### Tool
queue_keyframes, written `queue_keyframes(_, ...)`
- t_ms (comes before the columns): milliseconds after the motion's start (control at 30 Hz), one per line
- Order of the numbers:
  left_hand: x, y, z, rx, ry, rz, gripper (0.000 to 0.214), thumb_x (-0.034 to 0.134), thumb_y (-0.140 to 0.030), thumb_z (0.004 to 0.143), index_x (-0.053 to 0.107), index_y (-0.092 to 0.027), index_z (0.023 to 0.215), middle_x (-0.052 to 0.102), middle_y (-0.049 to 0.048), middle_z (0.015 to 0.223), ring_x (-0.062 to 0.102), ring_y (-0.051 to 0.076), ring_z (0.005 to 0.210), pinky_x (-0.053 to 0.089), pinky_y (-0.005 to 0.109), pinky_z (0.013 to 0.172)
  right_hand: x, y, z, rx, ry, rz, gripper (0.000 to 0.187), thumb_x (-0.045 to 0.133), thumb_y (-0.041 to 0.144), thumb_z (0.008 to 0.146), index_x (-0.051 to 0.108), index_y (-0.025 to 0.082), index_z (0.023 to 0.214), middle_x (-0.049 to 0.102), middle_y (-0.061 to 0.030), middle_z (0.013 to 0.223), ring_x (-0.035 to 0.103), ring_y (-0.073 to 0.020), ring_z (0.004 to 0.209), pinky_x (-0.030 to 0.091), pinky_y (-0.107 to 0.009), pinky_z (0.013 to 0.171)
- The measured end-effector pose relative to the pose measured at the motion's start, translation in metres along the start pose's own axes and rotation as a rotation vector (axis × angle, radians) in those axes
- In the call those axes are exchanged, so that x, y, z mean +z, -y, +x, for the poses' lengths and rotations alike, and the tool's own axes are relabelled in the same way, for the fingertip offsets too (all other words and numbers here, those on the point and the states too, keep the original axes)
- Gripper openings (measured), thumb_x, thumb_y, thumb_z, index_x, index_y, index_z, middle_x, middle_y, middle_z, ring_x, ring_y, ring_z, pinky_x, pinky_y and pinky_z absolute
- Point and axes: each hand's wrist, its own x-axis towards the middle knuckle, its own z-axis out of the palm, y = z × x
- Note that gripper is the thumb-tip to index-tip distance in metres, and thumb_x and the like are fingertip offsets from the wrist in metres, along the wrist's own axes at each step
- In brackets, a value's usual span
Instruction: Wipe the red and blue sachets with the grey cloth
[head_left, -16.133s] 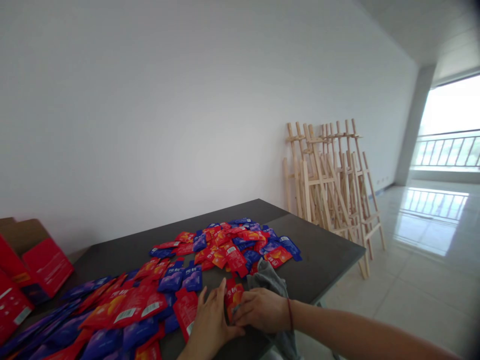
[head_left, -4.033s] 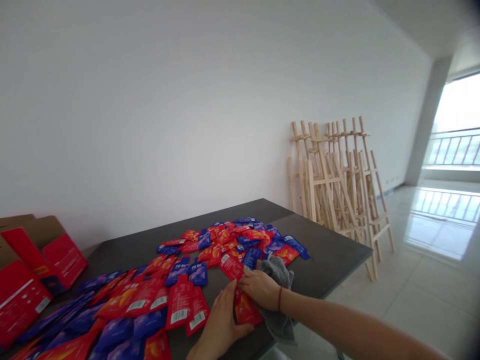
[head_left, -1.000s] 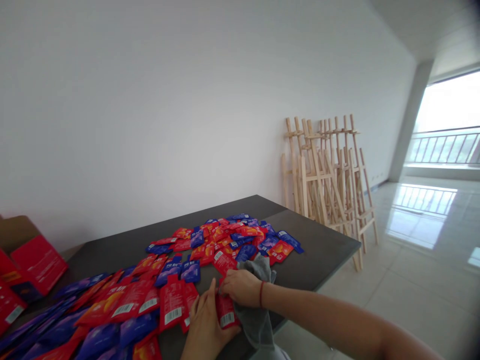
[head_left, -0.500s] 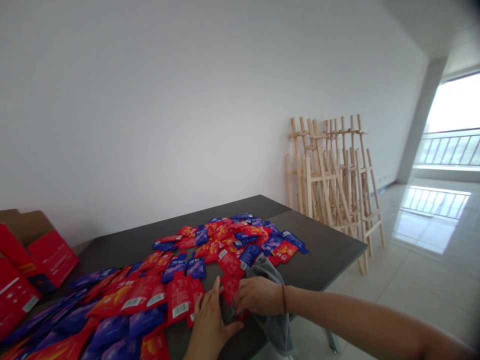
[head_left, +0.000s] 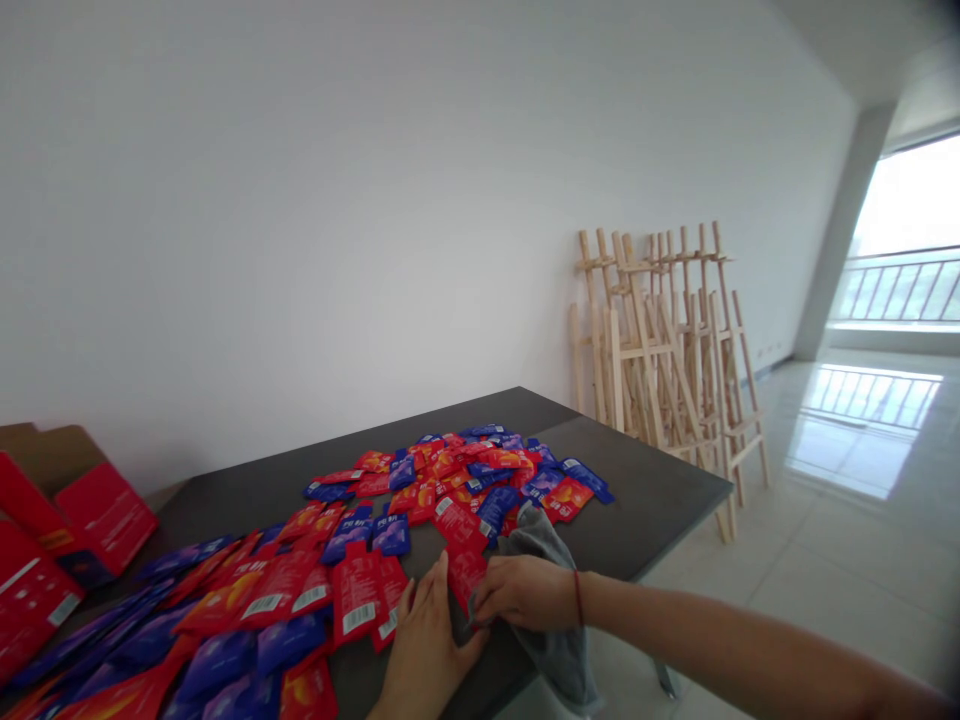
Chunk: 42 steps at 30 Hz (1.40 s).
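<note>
- The red pouch (head_left: 466,572) lies flat on the dark table (head_left: 645,492), between the hands, its far end meeting the loose heap of pouches (head_left: 457,465).
- A second ago its barcode showed; now the right hand (head_left: 517,590) hides the near end — attention seems shifted there.
- That hand bunches its fingers around a grey cloth (head_left: 559,655), which hangs over the edge.
- The left hand (head_left: 426,638) is spread beside the pouch — whether it touches, I cannot tell.

You get daylight from the blown-out window (head_left: 911,200) at right, floor (head_left: 832,500) glare, dimmer wall (head_left: 315,230) left, upper-right corner dark.
</note>
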Motion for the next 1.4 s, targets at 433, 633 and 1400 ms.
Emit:
queue_keyframes(433,0.003,0.008,0.001,0.097,0.011,0.089,0.055,0.055,-0.021,0.070,0.056,-0.017,0.125,0.053,0.0132,0.142,0.042,0.030,0.137,0.034,0.054,0.112,-0.011,-0.005,-0.018,0.237,-0.115,-0.097,0.037,0.043,0.008,0.089,0.069,0.019,0.112,0.069,-0.0066,0.113,0.058,-0.0214,0.103,0.042,-0.032,0.094)
queue_keyframes(633,-0.007,0.001,-0.001,0.222,0.061,0.056,0.064,0.048,-0.006,0.068,0.055,-0.024,0.128,0.066,0.0055,0.126,0.061,0.023,0.116,0.042,0.044,0.108,0.001,-0.020,0.024,0.260,-0.063,-0.266,0.031,0.047,0.009,0.089,0.069,0.014,0.109,0.070,-0.0072,0.111,0.059,-0.0195,0.100,0.043,-0.032,0.095)
queue_keyframes(1400,-0.011,-0.026,0.027,0.172,0.212,0.228,0.074,0.037,0.002,0.070,0.047,-0.023,0.139,0.052,0.0086,0.144,0.051,0.023,0.129,0.046,0.039,0.103,0.024,-0.041,0.029,0.498,-0.252,-0.312,0.021,0.050,0.017,0.093,0.069,0.017,0.100,0.068,-0.0063,0.098,0.056,-0.0224,0.093,0.046,-0.033,0.082)
